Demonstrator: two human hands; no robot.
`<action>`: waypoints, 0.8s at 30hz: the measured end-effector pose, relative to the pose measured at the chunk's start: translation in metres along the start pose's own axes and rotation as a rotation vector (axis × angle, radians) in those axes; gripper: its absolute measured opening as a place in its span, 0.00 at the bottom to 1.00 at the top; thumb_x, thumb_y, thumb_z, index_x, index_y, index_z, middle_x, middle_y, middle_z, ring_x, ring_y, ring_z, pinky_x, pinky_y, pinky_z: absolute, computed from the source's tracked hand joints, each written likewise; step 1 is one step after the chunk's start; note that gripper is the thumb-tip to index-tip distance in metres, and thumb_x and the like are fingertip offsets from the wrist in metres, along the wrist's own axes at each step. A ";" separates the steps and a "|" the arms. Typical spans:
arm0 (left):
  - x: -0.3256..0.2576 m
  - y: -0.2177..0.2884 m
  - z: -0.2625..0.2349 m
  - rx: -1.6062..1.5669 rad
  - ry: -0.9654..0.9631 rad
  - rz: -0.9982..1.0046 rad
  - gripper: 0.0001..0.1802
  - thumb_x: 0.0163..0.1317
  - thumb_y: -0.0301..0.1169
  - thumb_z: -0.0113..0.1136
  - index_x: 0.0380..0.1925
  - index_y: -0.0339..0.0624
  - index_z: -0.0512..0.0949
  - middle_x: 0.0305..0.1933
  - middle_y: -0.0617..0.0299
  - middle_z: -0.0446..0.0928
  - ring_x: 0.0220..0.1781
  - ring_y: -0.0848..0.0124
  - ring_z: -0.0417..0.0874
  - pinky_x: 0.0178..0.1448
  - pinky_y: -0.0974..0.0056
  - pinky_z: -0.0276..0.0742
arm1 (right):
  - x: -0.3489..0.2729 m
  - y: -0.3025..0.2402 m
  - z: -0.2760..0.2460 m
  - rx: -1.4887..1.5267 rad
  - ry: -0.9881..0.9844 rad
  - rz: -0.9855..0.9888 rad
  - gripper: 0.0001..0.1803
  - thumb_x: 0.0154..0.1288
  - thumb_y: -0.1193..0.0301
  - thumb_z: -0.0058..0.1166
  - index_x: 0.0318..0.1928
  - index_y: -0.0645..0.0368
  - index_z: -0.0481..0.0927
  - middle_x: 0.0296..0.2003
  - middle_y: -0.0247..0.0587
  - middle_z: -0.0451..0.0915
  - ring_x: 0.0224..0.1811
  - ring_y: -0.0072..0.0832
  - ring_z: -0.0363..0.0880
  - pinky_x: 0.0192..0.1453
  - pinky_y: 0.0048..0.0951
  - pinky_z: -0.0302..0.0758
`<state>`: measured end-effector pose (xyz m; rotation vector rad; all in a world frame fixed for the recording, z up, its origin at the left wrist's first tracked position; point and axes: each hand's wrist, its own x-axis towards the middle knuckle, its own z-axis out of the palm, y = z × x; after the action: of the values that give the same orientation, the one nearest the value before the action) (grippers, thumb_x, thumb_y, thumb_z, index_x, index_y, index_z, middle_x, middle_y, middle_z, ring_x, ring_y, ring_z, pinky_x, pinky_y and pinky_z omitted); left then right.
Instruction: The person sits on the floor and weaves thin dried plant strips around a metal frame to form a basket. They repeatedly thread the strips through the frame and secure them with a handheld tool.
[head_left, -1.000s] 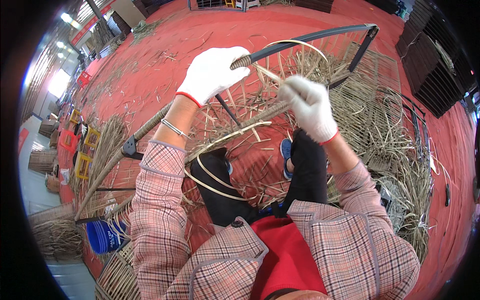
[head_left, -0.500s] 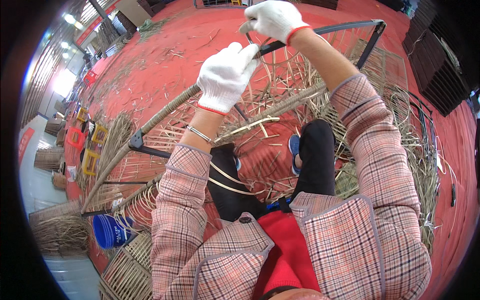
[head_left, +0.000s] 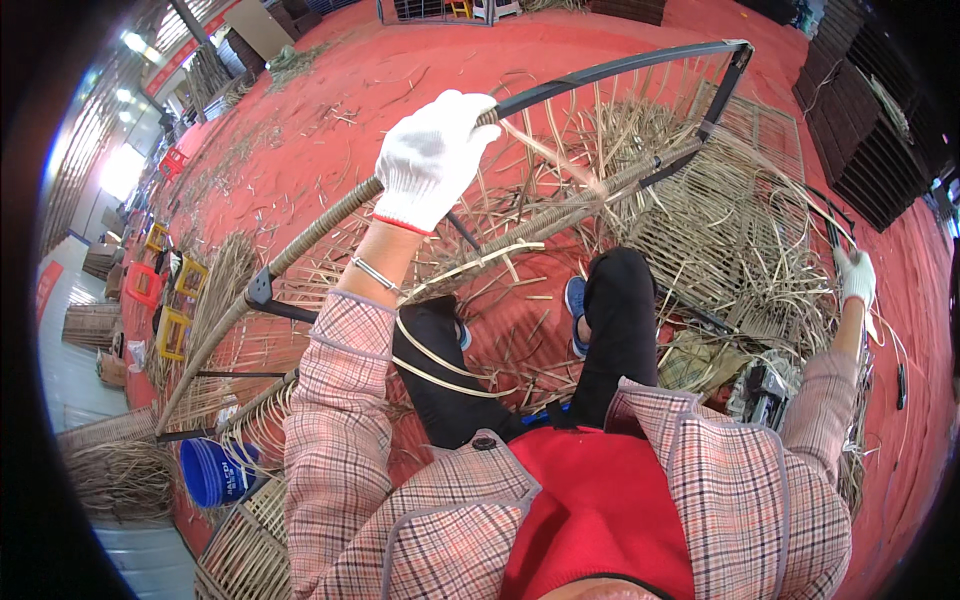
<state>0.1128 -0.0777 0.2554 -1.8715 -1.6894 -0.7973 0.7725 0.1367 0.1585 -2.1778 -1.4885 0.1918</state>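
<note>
My white-gloved left grip (head_left: 435,160) is closed around the black frame (head_left: 620,68), at the end of its tan wrapping (head_left: 330,224); the frame slants across the upper middle. A blurred pale strip (head_left: 550,153) extends from beside it. My right grip (head_left: 855,275) is outstretched, far right; whether it is closed, I cannot tell.
</note>
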 end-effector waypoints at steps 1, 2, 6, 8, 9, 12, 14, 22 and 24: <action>0.000 -0.001 0.001 -0.021 -0.008 -0.014 0.15 0.64 0.42 0.68 0.49 0.55 0.82 0.41 0.65 0.83 0.41 0.62 0.88 0.44 0.58 0.84 | -0.016 0.005 -0.002 -0.115 0.055 -0.130 0.45 0.57 0.49 0.72 0.69 0.59 0.73 0.61 0.60 0.80 0.64 0.52 0.78 0.68 0.46 0.72; 0.000 -0.002 0.002 -0.014 -0.014 -0.020 0.15 0.63 0.42 0.69 0.48 0.53 0.83 0.42 0.64 0.83 0.42 0.62 0.88 0.45 0.59 0.83 | -0.039 -0.002 0.001 -0.256 0.090 -0.160 0.49 0.55 0.50 0.74 0.74 0.56 0.69 0.65 0.62 0.77 0.67 0.54 0.75 0.70 0.48 0.71; 0.008 -0.007 0.008 0.019 -0.092 -0.060 0.17 0.66 0.46 0.66 0.47 0.50 0.84 0.46 0.60 0.85 0.46 0.61 0.87 0.51 0.58 0.82 | -0.151 -0.119 0.040 0.293 0.223 -0.900 0.44 0.51 0.70 0.77 0.71 0.54 0.73 0.66 0.48 0.77 0.69 0.45 0.74 0.74 0.42 0.70; 0.015 -0.011 0.006 -0.025 -0.189 -0.098 0.18 0.68 0.49 0.62 0.48 0.50 0.84 0.46 0.57 0.84 0.45 0.58 0.87 0.51 0.54 0.82 | -0.221 -0.193 0.066 0.511 -0.007 -1.080 0.27 0.56 0.72 0.73 0.59 0.53 0.84 0.57 0.43 0.84 0.60 0.41 0.82 0.68 0.39 0.75; 0.020 -0.014 0.004 -0.099 -0.266 -0.110 0.18 0.69 0.48 0.62 0.48 0.49 0.84 0.45 0.58 0.84 0.43 0.59 0.86 0.49 0.56 0.81 | -0.248 -0.227 0.076 0.601 -0.201 -1.229 0.26 0.58 0.72 0.72 0.60 0.52 0.84 0.57 0.43 0.84 0.58 0.39 0.83 0.64 0.38 0.78; 0.030 -0.022 -0.006 -0.354 -0.541 -0.284 0.18 0.71 0.45 0.59 0.47 0.43 0.84 0.42 0.60 0.85 0.35 0.65 0.82 0.43 0.60 0.79 | -0.312 -0.333 0.113 1.069 -0.540 -1.125 0.22 0.71 0.69 0.60 0.63 0.56 0.80 0.55 0.46 0.83 0.49 0.36 0.86 0.55 0.32 0.81; 0.034 -0.025 -0.011 -0.598 -0.625 -0.399 0.18 0.72 0.43 0.58 0.46 0.39 0.84 0.39 0.63 0.84 0.31 0.71 0.78 0.39 0.63 0.76 | -0.325 -0.382 0.131 1.163 -0.519 -0.981 0.22 0.73 0.70 0.56 0.65 0.58 0.78 0.52 0.46 0.83 0.46 0.32 0.86 0.53 0.29 0.79; 0.034 -0.038 -0.011 -0.872 -0.627 -0.442 0.19 0.76 0.44 0.54 0.47 0.40 0.84 0.38 0.67 0.84 0.26 0.80 0.72 0.29 0.70 0.70 | -0.334 -0.406 0.156 1.218 -0.583 -0.738 0.20 0.72 0.65 0.63 0.59 0.62 0.80 0.42 0.34 0.83 0.42 0.19 0.80 0.49 0.27 0.78; 0.034 -0.039 -0.013 -0.853 -0.609 -0.425 0.20 0.76 0.46 0.54 0.46 0.40 0.85 0.38 0.65 0.86 0.26 0.78 0.73 0.31 0.68 0.74 | -0.324 -0.399 0.144 1.080 -0.562 -0.849 0.14 0.73 0.65 0.61 0.51 0.62 0.82 0.32 0.32 0.80 0.37 0.18 0.77 0.46 0.25 0.76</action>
<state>0.0751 -0.0584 0.2871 -2.5257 -2.4283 -1.3794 0.2566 0.0023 0.1701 -0.5873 -1.8178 1.0560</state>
